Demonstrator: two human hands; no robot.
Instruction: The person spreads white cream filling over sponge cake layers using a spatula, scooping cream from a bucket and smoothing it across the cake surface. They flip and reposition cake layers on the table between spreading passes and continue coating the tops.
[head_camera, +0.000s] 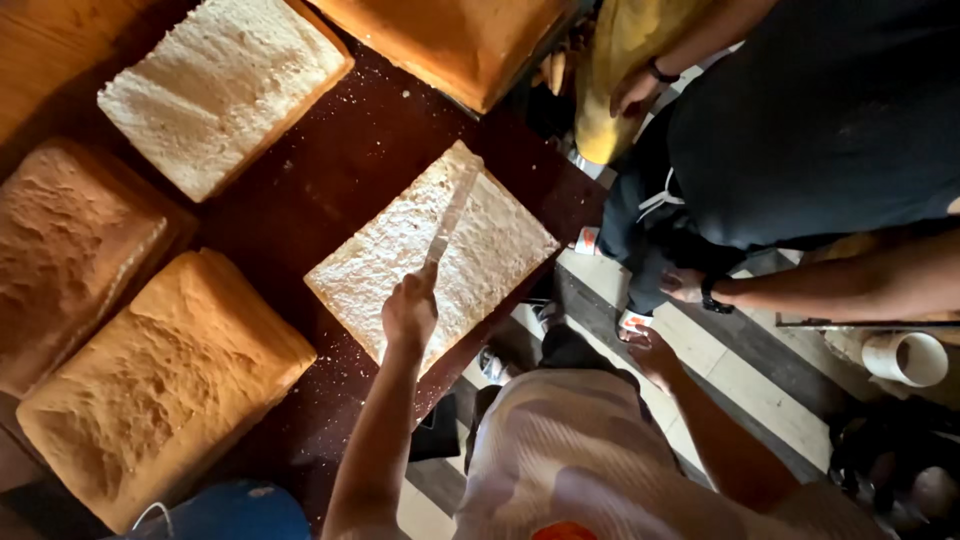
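- The left hand (410, 310) is closed around the handle of a long pale-bladed knife (450, 215), whose blade is laid across a square white crustless bread slab (400, 265).
- The right hand (652, 355) is held loosely open, empty, off the desk's edge above the tiled floor (740, 375).
- The slab is set on the dark brown wooden desk (330, 170), near its edge.
- The knife handle is hidden inside the fist.
- Golden crusted loaves (160, 380) are cut off at the frame's left.
- Another person's arm (850, 285) is seen at right.
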